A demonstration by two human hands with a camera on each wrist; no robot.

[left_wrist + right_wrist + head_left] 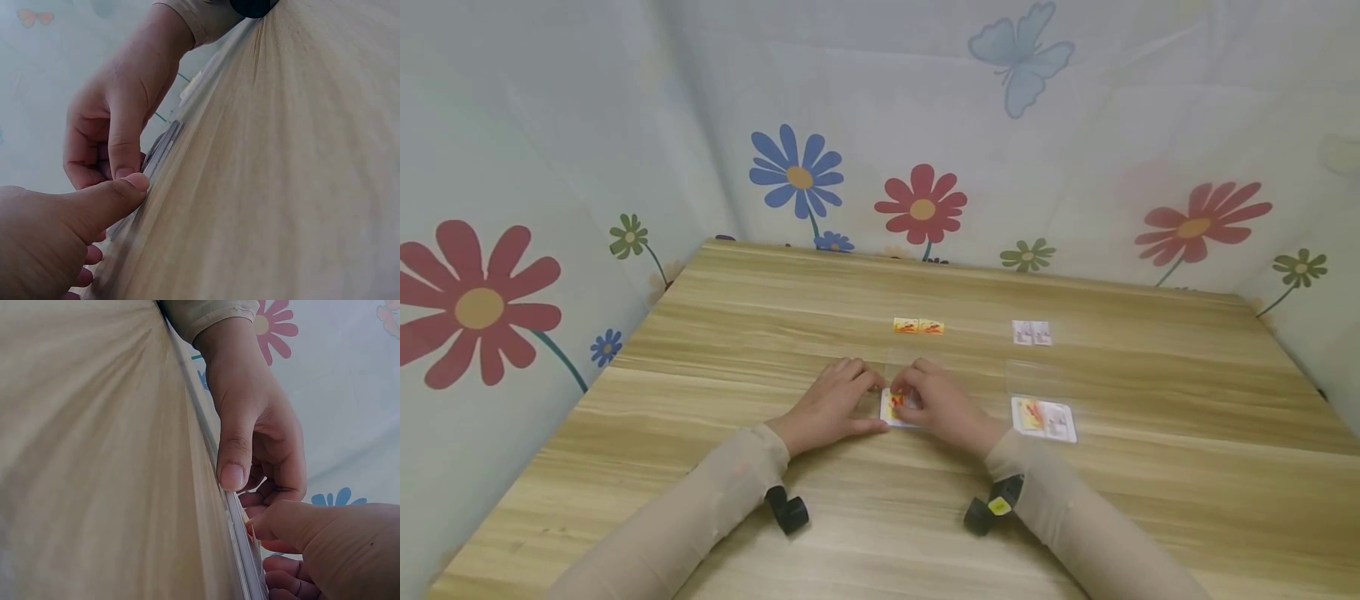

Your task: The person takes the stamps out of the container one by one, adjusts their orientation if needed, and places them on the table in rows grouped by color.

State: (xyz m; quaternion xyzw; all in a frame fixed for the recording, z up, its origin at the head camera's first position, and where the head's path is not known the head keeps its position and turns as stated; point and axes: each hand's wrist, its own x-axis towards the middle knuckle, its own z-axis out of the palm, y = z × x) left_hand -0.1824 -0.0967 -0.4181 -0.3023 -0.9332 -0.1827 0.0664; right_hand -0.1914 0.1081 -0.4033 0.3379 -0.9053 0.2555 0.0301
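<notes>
A flat white case (886,419) with a clear lid (898,362) folded back lies on the table between both hands. My left hand (831,406) holds the case's left side, thumb at the near corner and fingers at the far edge. My right hand (951,412) is over the case's right part. Its thumb and forefinger pinch a small orange-and-yellow picture card (895,406) lying inside the case; the card's thin edge shows by the fingertips in the right wrist view. The right hand hides the rest of the case.
To the right lies a second case (1060,422) holding an orange and a pale picture card, its clear lid (1036,377) folded back. Farther off lie two orange picture cards (918,327) and two pale ones (1032,333). A flowered curtain (850,83) hangs behind the wooden table (737,333).
</notes>
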